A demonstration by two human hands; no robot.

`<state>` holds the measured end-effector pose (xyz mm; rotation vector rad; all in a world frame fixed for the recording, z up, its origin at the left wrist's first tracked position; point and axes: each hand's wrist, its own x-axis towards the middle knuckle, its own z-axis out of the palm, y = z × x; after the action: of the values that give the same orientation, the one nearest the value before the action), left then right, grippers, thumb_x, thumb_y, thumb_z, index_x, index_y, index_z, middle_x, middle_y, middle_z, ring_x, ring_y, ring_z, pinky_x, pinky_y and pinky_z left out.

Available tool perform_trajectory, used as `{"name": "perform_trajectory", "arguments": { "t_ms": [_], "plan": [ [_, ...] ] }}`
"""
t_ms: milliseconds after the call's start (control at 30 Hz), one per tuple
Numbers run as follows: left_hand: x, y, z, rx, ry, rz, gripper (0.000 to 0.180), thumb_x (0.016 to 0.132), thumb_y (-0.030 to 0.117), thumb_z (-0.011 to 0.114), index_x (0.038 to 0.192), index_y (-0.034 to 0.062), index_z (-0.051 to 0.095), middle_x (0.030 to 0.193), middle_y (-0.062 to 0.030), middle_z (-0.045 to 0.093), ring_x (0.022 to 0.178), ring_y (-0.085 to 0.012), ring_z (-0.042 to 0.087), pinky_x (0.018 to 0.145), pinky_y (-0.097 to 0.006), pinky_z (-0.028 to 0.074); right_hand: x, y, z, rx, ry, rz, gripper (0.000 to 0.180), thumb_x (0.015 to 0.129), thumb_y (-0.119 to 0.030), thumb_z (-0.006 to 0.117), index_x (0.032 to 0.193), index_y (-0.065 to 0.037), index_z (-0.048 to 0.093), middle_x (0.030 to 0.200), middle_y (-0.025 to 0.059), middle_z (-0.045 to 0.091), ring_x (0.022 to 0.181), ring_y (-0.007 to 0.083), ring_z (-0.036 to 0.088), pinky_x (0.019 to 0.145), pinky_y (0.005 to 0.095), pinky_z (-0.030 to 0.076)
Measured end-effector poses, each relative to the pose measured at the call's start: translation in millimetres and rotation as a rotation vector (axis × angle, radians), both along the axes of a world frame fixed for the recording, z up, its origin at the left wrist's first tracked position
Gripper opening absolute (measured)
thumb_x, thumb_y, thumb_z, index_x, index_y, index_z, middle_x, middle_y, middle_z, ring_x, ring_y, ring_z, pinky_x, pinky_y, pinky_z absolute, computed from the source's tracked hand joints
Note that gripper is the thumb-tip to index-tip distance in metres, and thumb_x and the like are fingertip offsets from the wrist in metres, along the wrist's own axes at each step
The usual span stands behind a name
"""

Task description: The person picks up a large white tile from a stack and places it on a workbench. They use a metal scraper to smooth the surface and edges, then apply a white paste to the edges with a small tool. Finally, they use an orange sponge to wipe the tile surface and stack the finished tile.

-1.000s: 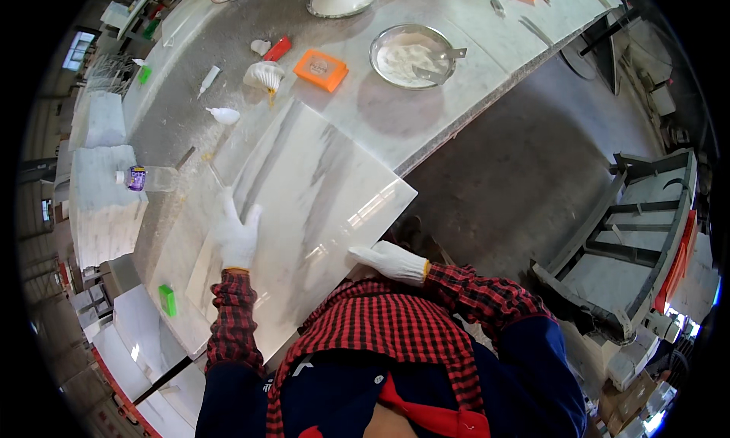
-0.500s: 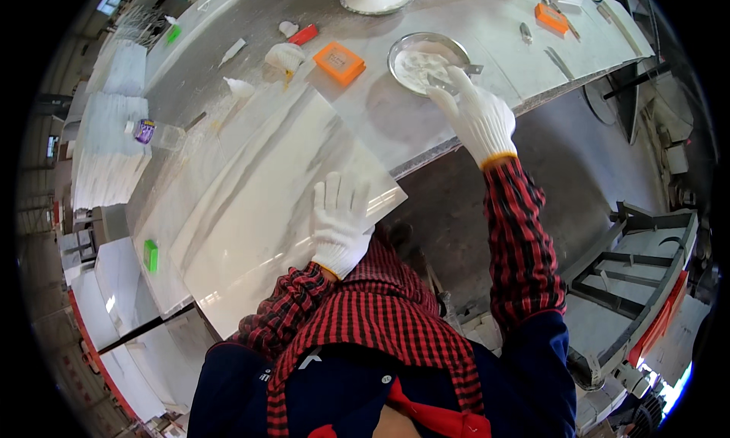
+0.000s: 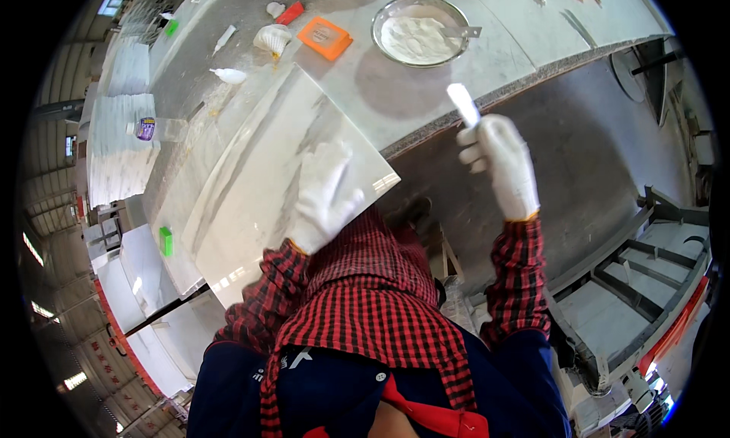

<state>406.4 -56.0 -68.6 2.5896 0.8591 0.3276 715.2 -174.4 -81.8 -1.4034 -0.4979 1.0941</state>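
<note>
R fingers (image 3: 473, 144) closed round white stick (image 3: 463, 105); L fingers (image 3: 331, 166) flat, open on marble slab (image 3: 258, 172).

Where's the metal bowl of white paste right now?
The metal bowl sits at the top of the head view on the workbench, right of the orange pad.

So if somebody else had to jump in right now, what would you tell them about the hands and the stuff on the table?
Left hand: gloved, flat and open on the white marble tile, near its right corner.
Right hand: gloved, raised off the table edge, gripping a thin white stick.
Metal bowl of white paste sits on the table beyond the tile, a tool resting in it. Orange pad lies to the bowl's left.
Done: tile lies on the table, held down.
Left: no paste shows on the tile's top face; whether the stick carries any cannot be told.
</note>
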Motion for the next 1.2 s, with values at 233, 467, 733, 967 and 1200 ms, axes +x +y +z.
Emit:
{"name": "perform_trajectory", "arguments": {
  "t_ms": [233,467,733,967,1200],
  "plan": [
    [59,83,-23,-0.013,-0.263,0.119,0.021,0.090,0.010,0.073,0.109,0.0012,0.071,0.126,-0.0176,0.067,0.123,-0.0349,0.060,0.104,-0.039,0.049,-86,2,-108,0.082,0.748,0.140,0.026,0.107,-0.025,0.055,0.118,-0.001,0.057,0.089,0.0022,0.065,0.068,0.0076,0.057,0.062,0.0216,0.046],
    [73,90,-36,0.195,-0.043,0.102,0.024,0.085,0.016,0.079,0.078,0.0011,0.062,0.094,-0.0174,0.062,0.106,-0.0343,0.063,0.087,-0.043,0.050,-101,11,-113,0.130,0.839,0.183,0.030,0.105,-0.019,0.058,0.127,0.001,0.062,0.083,0.0010,0.064,0.066,0.0070,0.056,0.059,0.0207,0.045],
    [81,75,-30,0.288,0.072,0.095,0.024,0.082,0.015,0.076,0.075,0.0016,0.058,0.094,-0.0185,0.061,0.098,-0.0357,0.061,0.085,-0.046,0.049,-112,17,-105,0.113,0.835,0.212,0.029,0.102,-0.018,0.062,0.123,0.002,0.066,0.083,0.0011,0.065,0.064,0.0051,0.056,0.054,0.0192,0.044],
    [80,78,-35,0.315,0.026,0.079,0.025,0.083,0.015,0.075,0.074,0.0021,0.056,0.094,-0.0191,0.060,0.098,-0.0368,0.059,0.086,-0.046,0.048,-110,17,-112,0.161,0.894,0.267,0.030,0.100,-0.015,0.064,0.124,0.003,0.069,0.084,0.0007,0.064,0.066,0.0049,0.055,0.054,0.0199,0.041],
    [78,77,-36,0.279,0.013,0.102,0.025,0.085,0.017,0.075,0.076,0.0014,0.057,0.099,-0.0206,0.060,0.102,-0.0372,0.058,0.089,-0.047,0.047,-109,11,-113,0.191,0.912,0.279,0.027,0.100,-0.011,0.063,0.121,0.003,0.071,0.086,0.0009,0.065,0.068,0.0048,0.054,0.055,0.0198,0.040]
  ]
}}
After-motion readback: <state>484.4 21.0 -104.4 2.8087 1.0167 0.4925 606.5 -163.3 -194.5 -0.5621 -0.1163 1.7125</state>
